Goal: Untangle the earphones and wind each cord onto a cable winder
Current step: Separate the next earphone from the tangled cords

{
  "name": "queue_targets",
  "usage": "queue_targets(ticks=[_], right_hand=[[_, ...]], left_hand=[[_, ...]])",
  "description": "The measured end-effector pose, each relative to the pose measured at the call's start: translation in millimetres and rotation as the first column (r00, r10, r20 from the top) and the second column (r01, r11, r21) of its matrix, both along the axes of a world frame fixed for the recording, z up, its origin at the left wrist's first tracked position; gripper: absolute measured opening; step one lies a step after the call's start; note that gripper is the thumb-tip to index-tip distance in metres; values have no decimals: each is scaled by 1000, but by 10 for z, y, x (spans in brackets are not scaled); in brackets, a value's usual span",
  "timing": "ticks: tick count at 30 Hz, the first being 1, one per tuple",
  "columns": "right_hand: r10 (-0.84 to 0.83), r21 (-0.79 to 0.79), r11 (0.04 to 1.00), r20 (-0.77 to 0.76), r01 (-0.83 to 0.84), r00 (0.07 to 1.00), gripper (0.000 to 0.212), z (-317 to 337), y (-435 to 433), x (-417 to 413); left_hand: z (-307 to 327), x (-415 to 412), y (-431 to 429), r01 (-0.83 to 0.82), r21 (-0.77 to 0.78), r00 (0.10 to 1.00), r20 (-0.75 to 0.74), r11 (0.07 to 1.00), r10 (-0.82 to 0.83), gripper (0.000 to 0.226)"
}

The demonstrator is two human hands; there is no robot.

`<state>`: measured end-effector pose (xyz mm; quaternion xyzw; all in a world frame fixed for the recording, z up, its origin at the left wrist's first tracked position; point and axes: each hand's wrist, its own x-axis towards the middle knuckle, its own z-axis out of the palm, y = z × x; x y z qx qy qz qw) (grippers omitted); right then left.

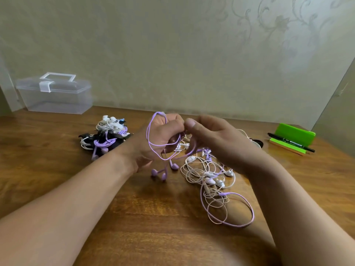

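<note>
The left hand [160, 136] is held above the surface [134, 217] with its back toward the camera and its fingers curled in toward the palm. It grips a purple cord [148, 135], which is looped around the hand: one loop rises over the knuckles at the top, and other strands cross the back of the hand and sag below it. Two purple earbuds [158, 173] on that cord hang beneath the left wrist, down at the surface. The right hand [213, 140] is close against the left, fingers bent downward and thumb [190, 123] laid forward so its tip meets the left hand's fingers. It pinches the same purple cord, and a strand runs out from under its fingers and curves down toward the surface; the exact contact point is blurred. Directly under and just in front of the right hand lies a loose tangle [208, 176] of white, pale pink and purple earphones, with one long purple loop spreading toward the camera. Left of the left hand, apart from it, sits a pile of wound earphones [107, 138] in white, black and purple. A clear plastic box [55, 96] with a lid stands at the far left against the wall. At the far right is a green holder [294, 134] with a black pen [291, 142] lying across it.
</note>
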<state>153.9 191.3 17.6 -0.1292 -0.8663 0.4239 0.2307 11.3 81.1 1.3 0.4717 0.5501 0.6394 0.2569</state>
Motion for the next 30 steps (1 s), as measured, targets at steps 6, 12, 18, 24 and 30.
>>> queue_targets(ticks=[6,12,18,24,30], right_hand=[[19,-46,999,-2,-20,1000,28,-4,108,25],[-146,-264,962,-300,65,943,24,-1,184,-46],[-260,-695,653,-579,-301,773,46,188,190,3],[-299,-742,541,-609,-395,735,31,198,221,34],[-342,-712,663,-563,-231,752,26,200,293,71]], left_hand=[[-9,-16,0,-22,-8,1000,20,1000,22,24],[-42,-108,-36,211,-84,977,10,974,-211,14],[-55,-90,-95,360,-182,931,11,915,-364,25],[7,-135,-59,314,-67,912,298,947,-281,22],[16,-267,-50,111,11,950,293,994,-110,44]])
